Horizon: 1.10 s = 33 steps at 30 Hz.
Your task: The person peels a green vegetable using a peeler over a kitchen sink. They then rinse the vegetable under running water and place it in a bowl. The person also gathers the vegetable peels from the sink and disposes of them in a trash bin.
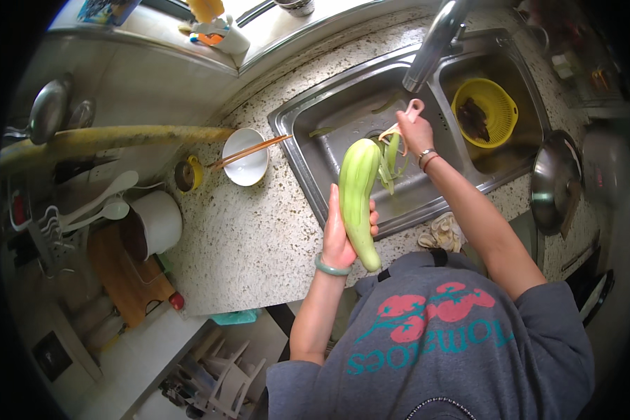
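My left hand [339,236], with a green bangle at the wrist, is wrapped round the lower part of a long pale green gourd [358,189]. The gourd is held at a tilt over the near left rim of the steel sink [421,194], its thick end pointing away from me. Just right of that thick end, my right hand [417,131] is closed on a peeler [414,109] with a pink handle. Strips of green peel [388,176] hang below the peeler, and more peel [322,131] lies in the left basin. The peeler's blade is partly hidden by the peel.
A chrome faucet [434,49] reaches over the sink. In the right basin sits a yellow colander [500,115] with dark items. Chopsticks [248,152] rest across a white bowl [246,173] on the speckled counter, beside a yellow cup [195,170]. A rag [444,233] lies at the near edge.
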### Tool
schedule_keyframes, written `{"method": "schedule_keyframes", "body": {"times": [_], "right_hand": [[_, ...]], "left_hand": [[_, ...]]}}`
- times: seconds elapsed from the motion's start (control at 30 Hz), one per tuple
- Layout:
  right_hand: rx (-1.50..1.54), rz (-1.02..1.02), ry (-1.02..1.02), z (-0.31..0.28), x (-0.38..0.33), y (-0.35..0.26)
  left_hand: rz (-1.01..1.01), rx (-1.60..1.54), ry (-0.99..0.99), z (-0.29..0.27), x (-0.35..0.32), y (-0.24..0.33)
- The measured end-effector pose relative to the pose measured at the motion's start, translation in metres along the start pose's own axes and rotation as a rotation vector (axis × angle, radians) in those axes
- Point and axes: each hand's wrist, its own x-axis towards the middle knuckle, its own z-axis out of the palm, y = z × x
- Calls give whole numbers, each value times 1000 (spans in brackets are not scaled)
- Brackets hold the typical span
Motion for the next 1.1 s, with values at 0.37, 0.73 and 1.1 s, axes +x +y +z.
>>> {"method": "schedule_keyframes", "body": {"times": [0.37, 0.73, 1.1], "right_hand": [[479, -200, -166, -7, -114, -60], [510, -298, -127, 1, -121, -48], [496, -180, 93, -27, -49, -50]], "left_hand": [[72, -77, 41, 9, 29, -4], [114, 112, 116, 21, 21, -12], [23, 43, -75, -12, 4, -14]]}}
